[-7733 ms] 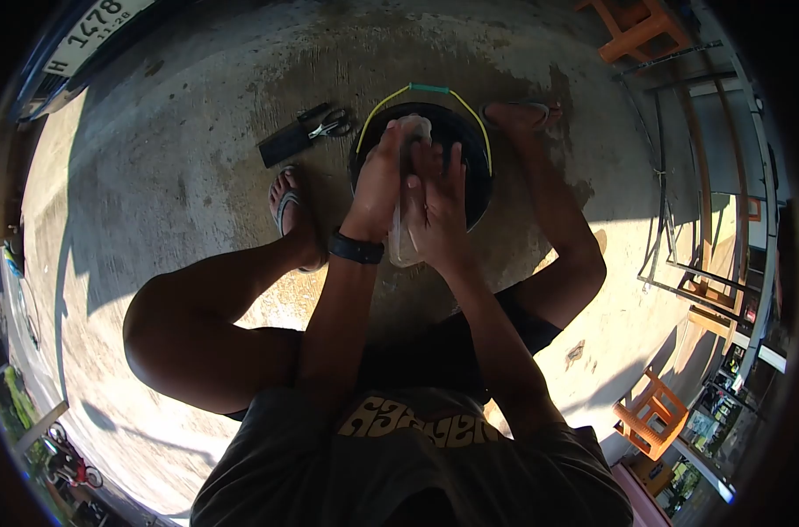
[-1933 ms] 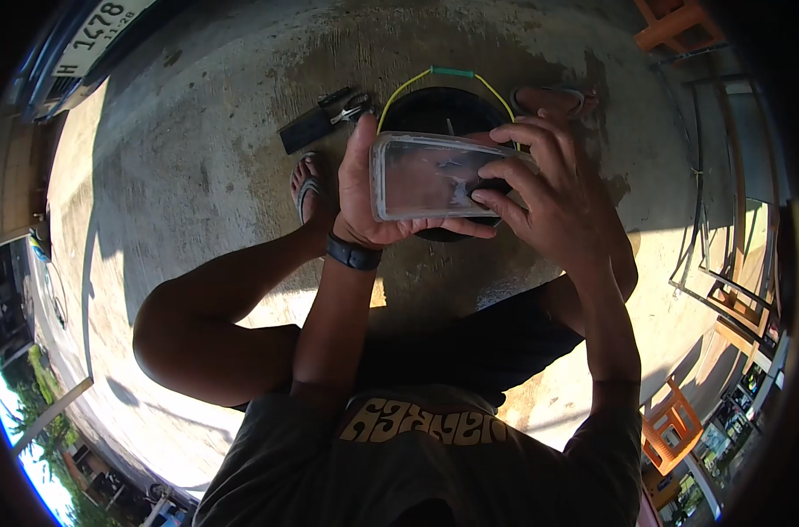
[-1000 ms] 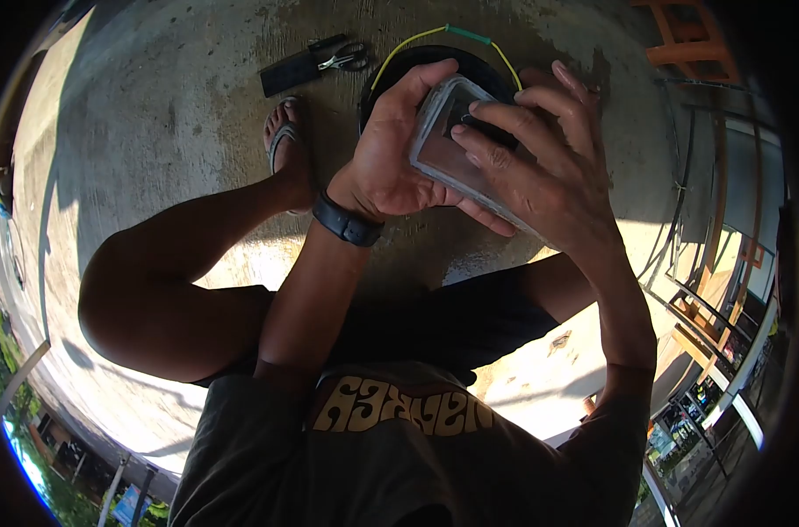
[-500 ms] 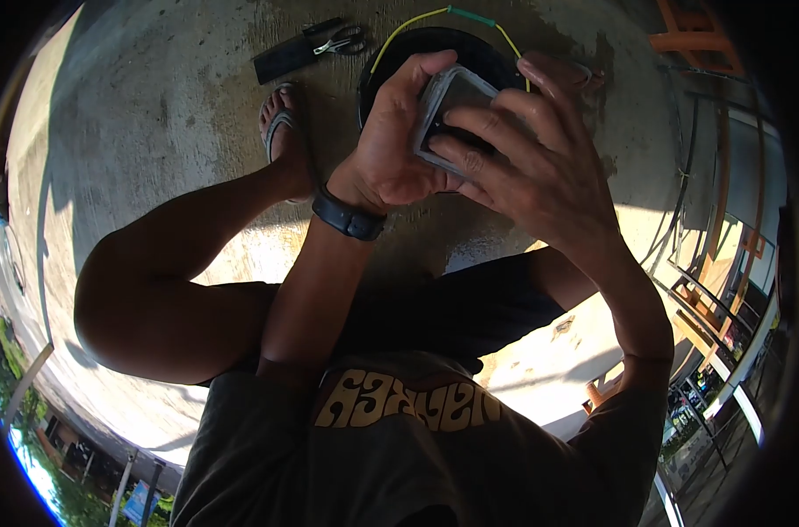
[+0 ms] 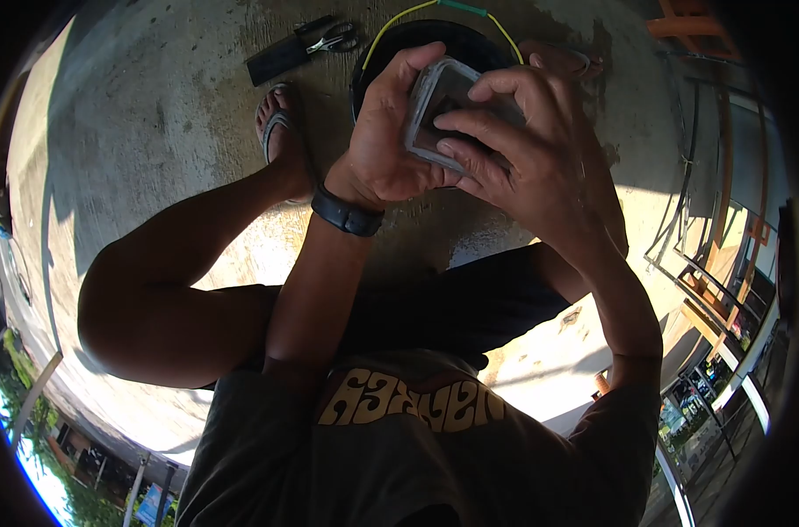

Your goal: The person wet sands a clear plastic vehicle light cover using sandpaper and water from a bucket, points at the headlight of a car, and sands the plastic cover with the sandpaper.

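My left hand [image 5: 391, 140] is wrapped round the near-left end of a clear, shallow plastic container [image 5: 424, 107], its thumb along the rim and its fingers underneath. My right hand [image 5: 522, 140] is over the container's inside, with bent fingertips touching its inner face. Whether those fingertips hold anything small is hidden. The container is tilted above a black bucket [image 5: 408, 42] that has a yellow wire handle with a green grip. My right hand covers the container's far end.
A black oblong case [image 5: 277, 61] and scissors [image 5: 336, 39] lie on the concrete floor left of the bucket. My sandalled foot [image 5: 281, 132] is below them. An orange plastic stool [image 5: 691, 28] stands at top right, and metal frames [image 5: 694, 158] are at the right.
The container has gone from upright between both hands to resting across my left palm, then tilted. My right fingers have shifted over its inner face. The view has moved slightly.
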### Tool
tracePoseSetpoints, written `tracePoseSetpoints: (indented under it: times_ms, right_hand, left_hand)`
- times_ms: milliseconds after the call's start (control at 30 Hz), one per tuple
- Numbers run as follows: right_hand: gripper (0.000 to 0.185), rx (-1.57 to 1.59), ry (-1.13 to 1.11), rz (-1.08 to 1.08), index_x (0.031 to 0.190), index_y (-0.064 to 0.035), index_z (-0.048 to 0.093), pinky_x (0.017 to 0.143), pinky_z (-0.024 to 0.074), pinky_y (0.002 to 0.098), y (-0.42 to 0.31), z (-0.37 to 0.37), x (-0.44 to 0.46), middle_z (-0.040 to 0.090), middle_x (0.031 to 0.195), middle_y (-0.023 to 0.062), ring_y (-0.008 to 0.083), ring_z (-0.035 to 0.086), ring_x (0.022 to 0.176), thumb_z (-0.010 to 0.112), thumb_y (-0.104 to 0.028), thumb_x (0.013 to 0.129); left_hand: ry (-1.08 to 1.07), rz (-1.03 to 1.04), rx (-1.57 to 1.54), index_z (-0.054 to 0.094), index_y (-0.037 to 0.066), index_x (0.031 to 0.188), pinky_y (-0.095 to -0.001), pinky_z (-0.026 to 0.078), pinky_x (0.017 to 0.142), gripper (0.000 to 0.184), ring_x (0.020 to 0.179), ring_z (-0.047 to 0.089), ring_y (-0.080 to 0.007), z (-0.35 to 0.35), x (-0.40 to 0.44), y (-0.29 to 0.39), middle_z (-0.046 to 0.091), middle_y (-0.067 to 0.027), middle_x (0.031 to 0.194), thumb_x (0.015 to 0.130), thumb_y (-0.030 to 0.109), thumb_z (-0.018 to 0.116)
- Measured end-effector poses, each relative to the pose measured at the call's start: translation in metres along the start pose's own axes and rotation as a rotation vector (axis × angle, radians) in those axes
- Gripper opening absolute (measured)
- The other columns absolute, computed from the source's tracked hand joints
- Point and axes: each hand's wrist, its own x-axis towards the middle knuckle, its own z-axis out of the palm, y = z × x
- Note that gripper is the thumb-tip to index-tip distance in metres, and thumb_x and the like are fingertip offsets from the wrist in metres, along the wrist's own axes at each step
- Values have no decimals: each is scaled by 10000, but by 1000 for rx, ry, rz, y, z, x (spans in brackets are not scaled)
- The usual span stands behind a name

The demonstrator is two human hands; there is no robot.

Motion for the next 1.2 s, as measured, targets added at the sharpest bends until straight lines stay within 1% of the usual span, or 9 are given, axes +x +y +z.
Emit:
tracePoseSetpoints:
  times_ms: [133,400,500,700,800,933,1033,1100,1200]
  right_hand:
    - [800,323,52,416,1434,-118,504,923,582,453,-6,-2,6,622,1190,153,301,680,1082,933,-267,776]
    - [642,379,-673,569,1303,-39,540,964,529,412,1,-39,60,720,1202,178,307,716,1096,823,-444,892]
    - [461,565,-599,561,1158,5,610,867,566,400,16,-15,50,729,1115,193,298,731,1019,785,-365,944]
    - [418,626,-483,517,1201,26,566,894,553,439,19,0,37,685,1179,226,323,707,1050,735,-293,991]
    - [421,540,-582,461,1256,25,541,904,550,446,7,-24,51,651,1252,240,331,692,1088,709,-271,1008]
    - [398,675,-409,482,1267,26,576,931,550,446,19,8,41,679,1229,231,335,700,1077,685,-266,1020]
    - [352,527,-559,615,1232,17,629,971,538,456,9,-18,63,722,1163,202,334,712,1051,694,-248,1010]
    - [300,398,-445,508,1174,11,670,990,522,465,9,-10,51,745,1114,172,317,722,1028,712,-228,997]
    - [250,96,-153,275,1091,5,711,989,507,460,11,3,27,758,1048,141,294,726,970,747,-207,963]
  left_hand:
    - [26,-55,74,581,89,1413,-667,591,894,703,1173,684,-395,20,1,-2,676,-170,1294,1008,637,404]
    - [-146,-25,-37,440,56,1538,-804,499,934,818,1243,603,-557,-2,0,-9,570,-234,1455,1008,675,364]
    - [124,-54,147,435,72,1541,-834,476,928,814,1253,580,-584,19,0,-6,542,-241,1478,1006,681,371]
    - [-156,-107,-142,465,80,1526,-885,414,933,788,1298,548,-579,-4,6,-6,556,-251,1463,1012,670,374]
    - [34,-75,-63,466,79,1524,-882,416,936,778,1299,553,-569,1,5,-6,549,-258,1465,1013,660,385]
    - [102,-39,154,301,114,1626,-932,274,999,815,1413,397,-619,22,3,-6,347,-264,1633,1035,674,257]
    - [32,-68,63,365,102,1586,-911,321,988,801,1384,431,-611,12,4,-4,407,-266,1582,1028,672,296]
    - [-75,-89,-75,481,73,1510,-893,399,939,760,1313,531,-581,3,7,-3,529,-268,1480,1022,647,380]
    - [27,-37,42,352,91,1601,-879,347,1019,826,1395,450,-587,9,3,3,416,-250,1597,1032,684,267]
